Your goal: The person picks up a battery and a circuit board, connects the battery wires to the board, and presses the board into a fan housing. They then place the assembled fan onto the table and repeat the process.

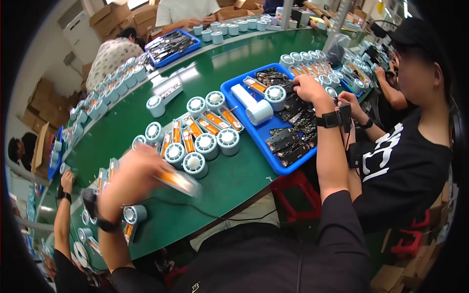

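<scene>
My left hand, smeared by motion, is over the near left of the green table. It is closed on a half-open fan handle with an orange battery inside; the fingers hide the rest. My right hand reaches over the blue tray, its fingertips bent down at a pile of black circuit boards. Whatever is between those fingertips is hidden. Also in the tray are a light blue fan lying on its side and another round fan head. Left of the tray stand several fans with orange batteries showing.
A co-worker sits close on my right, hands near the tray. Another person's hand is at far left. A black cable crosses the near table edge. A second blue tray of boards and rows of fans line the far side.
</scene>
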`<state>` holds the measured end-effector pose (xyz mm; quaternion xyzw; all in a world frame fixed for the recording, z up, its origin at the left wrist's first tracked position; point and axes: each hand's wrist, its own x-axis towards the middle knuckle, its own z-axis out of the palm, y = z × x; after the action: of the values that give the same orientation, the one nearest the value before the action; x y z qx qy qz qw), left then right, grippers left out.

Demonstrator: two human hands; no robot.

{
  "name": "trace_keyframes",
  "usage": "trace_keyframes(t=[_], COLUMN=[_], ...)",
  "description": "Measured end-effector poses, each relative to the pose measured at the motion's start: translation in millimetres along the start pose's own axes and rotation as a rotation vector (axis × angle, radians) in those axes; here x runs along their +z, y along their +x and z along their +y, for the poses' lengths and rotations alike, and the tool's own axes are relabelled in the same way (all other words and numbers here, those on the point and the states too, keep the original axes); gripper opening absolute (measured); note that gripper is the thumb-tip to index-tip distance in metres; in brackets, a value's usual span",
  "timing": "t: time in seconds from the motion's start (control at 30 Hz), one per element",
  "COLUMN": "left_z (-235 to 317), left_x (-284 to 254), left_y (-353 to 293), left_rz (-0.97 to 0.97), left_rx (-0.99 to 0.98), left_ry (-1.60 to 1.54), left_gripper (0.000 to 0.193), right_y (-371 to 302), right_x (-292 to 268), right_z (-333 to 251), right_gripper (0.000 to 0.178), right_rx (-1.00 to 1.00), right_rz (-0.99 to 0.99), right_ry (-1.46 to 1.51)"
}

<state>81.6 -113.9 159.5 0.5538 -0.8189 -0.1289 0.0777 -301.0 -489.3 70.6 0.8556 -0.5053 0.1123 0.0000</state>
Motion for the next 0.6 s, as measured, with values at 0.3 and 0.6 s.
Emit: trace_keyframes(t=[0.3, 0.6], left_z=[56.6, 92.0], left_x=[110.9, 113.8], left_y=[-16.4, -87.9], left_rz=[0.053, 0.91], left_rx=[0.015, -0.368], left_ry=[0.358, -0.388], left_gripper=[0.021, 0.042], right_y=[25.5, -108.4], right_x=[-5.1, -44.3], right_z=[54.9, -69.8], right_gripper=[0.02, 0.014], right_rx=[-0.08, -0.109], right_rz=[-0.071, 0.371], right_ry=[0.118, 0.76])
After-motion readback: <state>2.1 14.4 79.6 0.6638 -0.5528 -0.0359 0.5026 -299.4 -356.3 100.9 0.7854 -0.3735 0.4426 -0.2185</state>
